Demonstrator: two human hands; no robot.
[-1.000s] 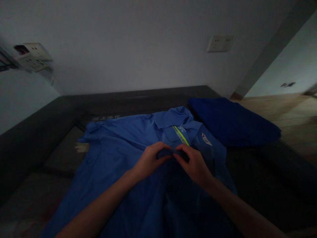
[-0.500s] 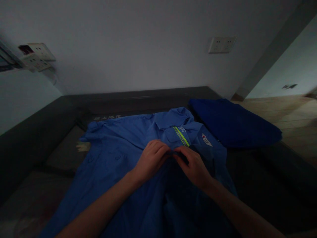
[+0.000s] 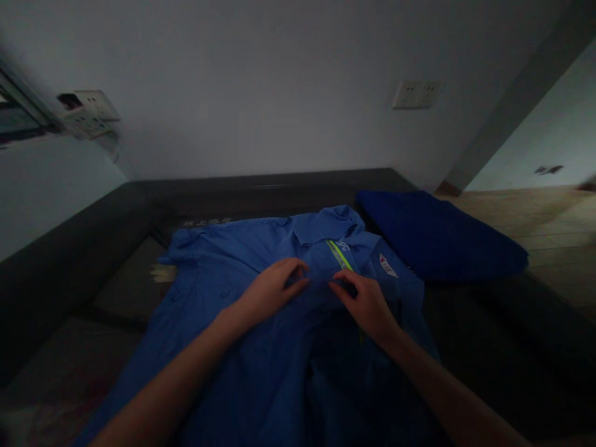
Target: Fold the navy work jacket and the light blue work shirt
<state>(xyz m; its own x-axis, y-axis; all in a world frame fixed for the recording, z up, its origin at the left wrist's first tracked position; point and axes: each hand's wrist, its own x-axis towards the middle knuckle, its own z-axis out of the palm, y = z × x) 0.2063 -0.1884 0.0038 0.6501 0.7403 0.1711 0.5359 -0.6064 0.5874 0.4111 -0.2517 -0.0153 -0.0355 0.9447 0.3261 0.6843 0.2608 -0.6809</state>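
Note:
A blue work jacket (image 3: 261, 248) lies spread out with its collar away from me. It has a yellow-green reflective strip (image 3: 339, 254) on the chest and a white-and-red badge (image 3: 388, 266) on the sleeve. Over the middle of the jacket is my left hand (image 3: 274, 287), its thumb and forefinger apart with nothing visible between them. Just below the strip, my right hand (image 3: 365, 301) pinches a bit of the jacket's cloth between thumb and fingertips. Dim light and slight blur hide the detail at the fingertips.
A darker blue folded cloth (image 3: 437, 236) lies to the right of the jacket. The dark surface beneath has a raised rim (image 3: 256, 182) along the pale wall. Wall sockets (image 3: 418, 94) are at the upper right, with more sockets (image 3: 95, 105) at the left.
My hands were together at the cloth. The left hand has drawn back to the left and its fingers have parted, while the right stays near the same spot. The view has shifted slightly.

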